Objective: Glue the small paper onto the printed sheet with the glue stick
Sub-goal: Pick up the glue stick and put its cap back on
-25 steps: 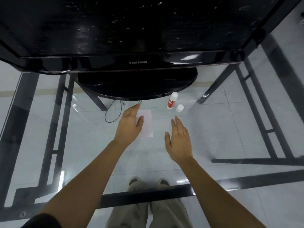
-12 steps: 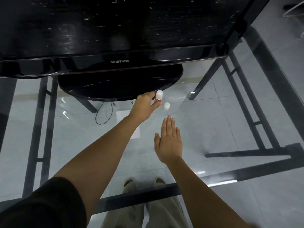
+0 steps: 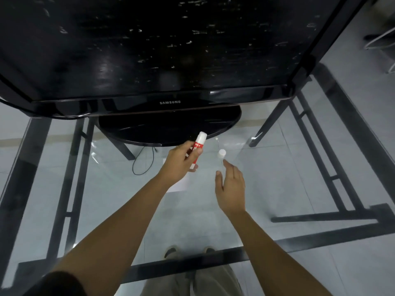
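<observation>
My left hand (image 3: 181,160) holds a red and white glue stick (image 3: 197,149) lifted off the glass table, its white end tilted up toward the monitor base. The small white paper (image 3: 180,184) lies flat on the glass, mostly hidden under my left wrist. The glue stick's white cap (image 3: 221,153) stands on the glass just beyond my right hand (image 3: 232,189). That hand hovers with fingers spread and holds nothing. I cannot make out a printed sheet.
A large black Samsung monitor (image 3: 168,60) fills the top, its oval base (image 3: 168,128) resting on the glass table (image 3: 277,178) just behind the glue stick. Through the glass show black frame bars, a cable loop (image 3: 142,161), tiled floor and my shoes.
My left hand left the paper, reached right, took hold of the glue stick and raised it off the glass. My right hand stayed near the cap, its fingers now slightly curled.
</observation>
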The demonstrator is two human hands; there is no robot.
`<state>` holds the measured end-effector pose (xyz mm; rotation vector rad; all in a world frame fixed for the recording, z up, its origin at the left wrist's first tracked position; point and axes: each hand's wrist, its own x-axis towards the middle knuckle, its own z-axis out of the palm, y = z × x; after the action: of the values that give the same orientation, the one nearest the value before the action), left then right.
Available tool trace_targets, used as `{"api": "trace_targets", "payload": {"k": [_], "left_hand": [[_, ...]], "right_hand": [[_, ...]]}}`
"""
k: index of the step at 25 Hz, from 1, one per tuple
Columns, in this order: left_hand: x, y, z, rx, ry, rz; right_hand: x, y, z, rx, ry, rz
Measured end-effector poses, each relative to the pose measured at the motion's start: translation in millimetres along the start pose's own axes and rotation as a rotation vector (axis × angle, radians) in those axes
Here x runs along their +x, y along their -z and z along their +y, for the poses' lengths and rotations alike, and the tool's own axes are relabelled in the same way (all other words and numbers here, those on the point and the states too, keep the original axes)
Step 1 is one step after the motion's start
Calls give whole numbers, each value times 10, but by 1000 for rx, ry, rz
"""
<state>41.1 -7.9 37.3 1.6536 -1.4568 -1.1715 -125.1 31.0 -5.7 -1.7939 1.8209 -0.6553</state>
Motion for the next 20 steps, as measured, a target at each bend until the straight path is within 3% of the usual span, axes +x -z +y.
{"api": "trace_targets", "payload": {"k": [4,8,16,20], "left_hand": [[-292,160,73,-130,71,44],[-566,344,146,-117,67,47],[-820,436,286,-127,-70,21],[-848,342,269,-90,-107,54]], "right_hand": [[155,310,-321,246,-5,69],[178,547,-562,332,31,-57],[99,722,-937,588,-135,-402],[32,718,-995,712,-219,-356]]}}
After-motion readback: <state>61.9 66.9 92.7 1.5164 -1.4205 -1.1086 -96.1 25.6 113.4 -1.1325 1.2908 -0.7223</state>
